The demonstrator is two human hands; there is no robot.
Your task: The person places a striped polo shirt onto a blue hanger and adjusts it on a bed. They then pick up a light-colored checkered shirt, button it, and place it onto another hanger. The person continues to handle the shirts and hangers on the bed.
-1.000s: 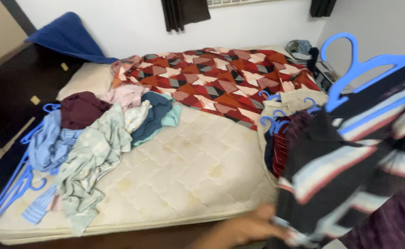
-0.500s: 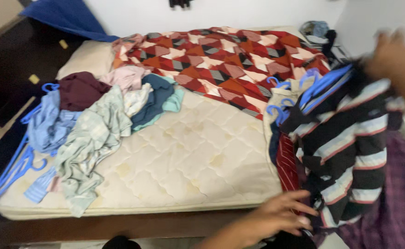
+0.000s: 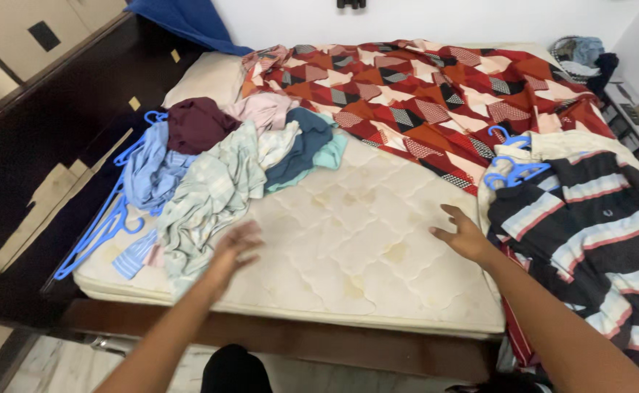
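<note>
Both hands are now empty: the striped shirt (image 3: 596,233), held up on its blue hanger (image 3: 514,173) a second ago, lies on the bed's right side. Right hand (image 3: 463,236) hovers beside it, fingers spread; left hand (image 3: 233,247), blurred, open, nears the clothes pile (image 3: 210,182) on the mattress (image 3: 356,247).

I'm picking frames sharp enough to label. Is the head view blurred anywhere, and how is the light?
Head view: the left hand is smeared by motion blur, the right hand fairly crisp; the mattress and striped shirt are sharp; lighting is soft and even, without glare or hard shadows.
</note>
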